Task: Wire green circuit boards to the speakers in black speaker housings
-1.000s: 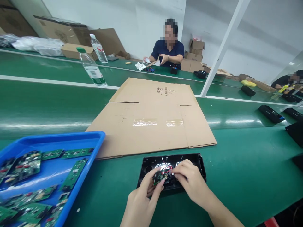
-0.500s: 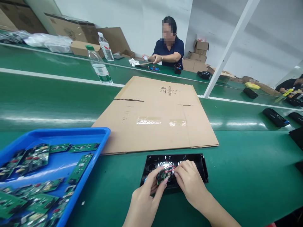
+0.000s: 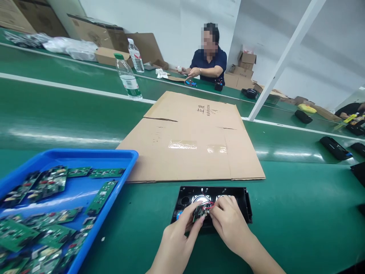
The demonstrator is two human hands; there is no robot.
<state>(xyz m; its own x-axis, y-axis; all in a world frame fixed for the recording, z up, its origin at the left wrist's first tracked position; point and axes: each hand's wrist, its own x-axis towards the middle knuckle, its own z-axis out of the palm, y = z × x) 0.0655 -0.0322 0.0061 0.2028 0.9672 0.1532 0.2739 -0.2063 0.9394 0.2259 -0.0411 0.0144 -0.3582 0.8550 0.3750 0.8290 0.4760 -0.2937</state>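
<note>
A small green circuit board (image 3: 199, 214) is pinched between the thumb and fingers of my left hand (image 3: 180, 233). My right hand (image 3: 230, 220) is closed at the board's right side, its fingertips on the red and black wires (image 3: 210, 205) and what looks like a small white connector, partly hidden. Both hands are over a black housing (image 3: 242, 201) lying on the green table. Round silver-rimmed parts (image 3: 199, 198) show inside the housing, and a blue piece (image 3: 179, 215) sits at its left end.
A blue tray (image 3: 132, 155) of circuit boards stands at the left. Flat cardboard (image 3: 194, 163) lies beyond the housing. Farther back are two bottles, one green-capped (image 3: 130, 83), a metal post (image 3: 281, 64), black units (image 3: 335, 147) and a seated person (image 3: 209, 62).
The view has shifted slightly. The circuit board is tilted more steeply in my left hand, and my right fingertips remain at its edge. The person across has moved their hands a little apart.
</note>
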